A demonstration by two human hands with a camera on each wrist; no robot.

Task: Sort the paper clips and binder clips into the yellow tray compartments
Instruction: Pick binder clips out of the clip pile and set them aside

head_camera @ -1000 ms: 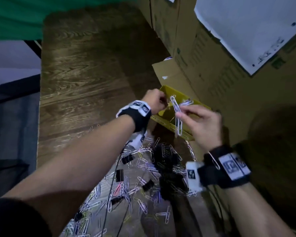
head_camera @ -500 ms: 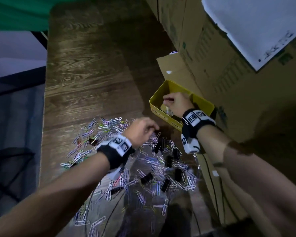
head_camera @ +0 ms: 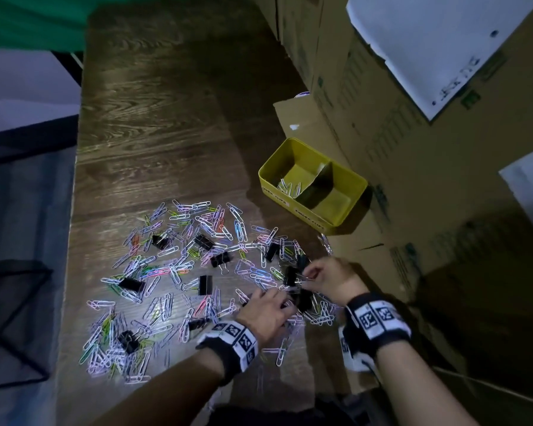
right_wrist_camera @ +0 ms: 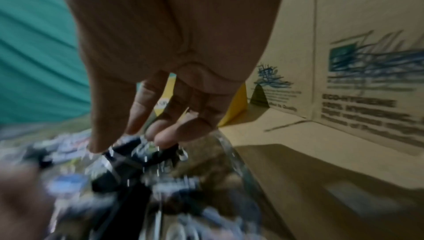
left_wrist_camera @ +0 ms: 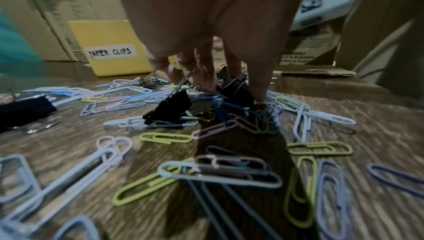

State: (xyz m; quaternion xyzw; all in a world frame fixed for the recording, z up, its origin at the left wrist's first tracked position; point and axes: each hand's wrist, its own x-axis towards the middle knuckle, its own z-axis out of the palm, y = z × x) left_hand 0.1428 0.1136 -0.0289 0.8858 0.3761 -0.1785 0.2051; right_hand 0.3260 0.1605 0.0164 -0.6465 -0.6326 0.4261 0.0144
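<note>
A pile of coloured paper clips (head_camera: 179, 265) and black binder clips (head_camera: 205, 284) is spread over the wooden table. The yellow tray (head_camera: 268, 182) stands at the back right; its left compartment, labelled PAPER CLIPS (left_wrist_camera: 112, 52), holds several paper clips (head_camera: 290, 187), and I see nothing in the right one. My left hand (head_camera: 285, 302) reaches into the pile's right side, its straight fingers (left_wrist_camera: 204, 80) and thumb touching down either side of a black binder clip (left_wrist_camera: 234, 91). My right hand (head_camera: 306, 276) is just beyond it. Its curled fingers (right_wrist_camera: 160, 138) and thumb pinch a black binder clip (right_wrist_camera: 137, 150); that view is blurred.
Stacked cardboard boxes (head_camera: 413, 167) wall in the table's right side, right behind the tray, with a flap lying flat beside it. The table's left edge (head_camera: 74, 210) drops off to a dark floor. Bare wood lies beyond the pile.
A second ago both hands held paper clips over the tray. The right hand has since dropped its clips in the left compartment and come back to the pile. The left hand returned first.
</note>
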